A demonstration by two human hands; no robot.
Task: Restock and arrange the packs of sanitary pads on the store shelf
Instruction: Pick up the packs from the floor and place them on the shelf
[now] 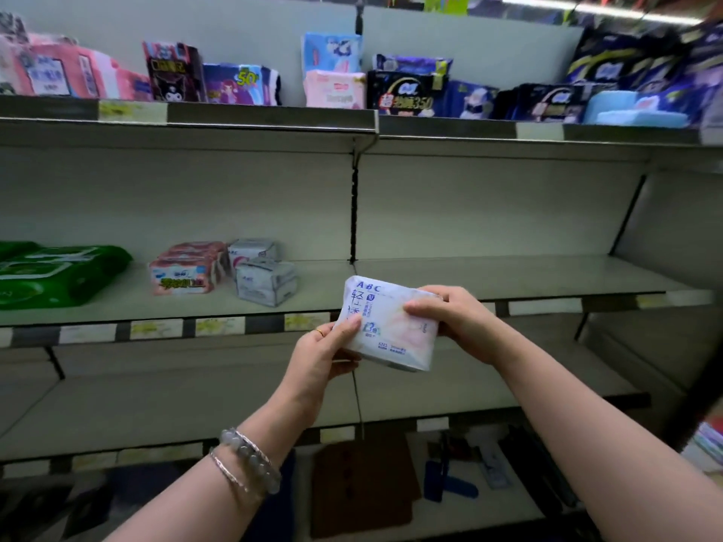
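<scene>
I hold a white and pink pack of sanitary pads (pixel 387 326) with blue lettering in front of the middle shelf (pixel 508 275), at its front edge. My left hand (pixel 324 356) grips the pack's lower left side, thumb on its front. My right hand (pixel 450 316) grips its right end, fingers curled over the top. On the middle shelf's left part sit pink packs (pixel 187 267), grey-white packs (pixel 264 275) and green packs (pixel 58 273).
The top shelf (pixel 274 119) carries several pink, purple, blue and dark packs in a row. The middle shelf's right half is bare. Below it runs another bare shelf (pixel 156 404). At the bottom lie a brown item (pixel 364 487) and dark and blue items (pixel 450 479).
</scene>
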